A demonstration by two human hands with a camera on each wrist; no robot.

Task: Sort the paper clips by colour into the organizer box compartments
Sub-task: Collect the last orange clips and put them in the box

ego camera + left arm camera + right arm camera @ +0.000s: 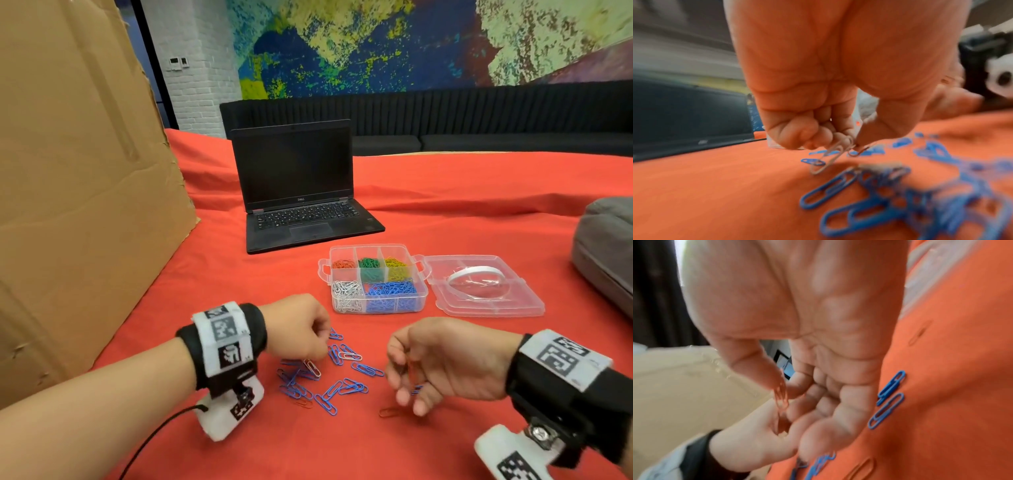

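Silver clip (828, 157) hangs near-vertical, pinched in L hand (818, 81).

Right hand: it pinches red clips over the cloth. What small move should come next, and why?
Probably carry the right hand with its red clips to the box's red compartment and drop them: that bin already holds red clips, and the lid lies open.

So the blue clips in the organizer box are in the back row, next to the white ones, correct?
Not quite: in the head view the blue clips in the organizer box are in the front row, next to the white ones.
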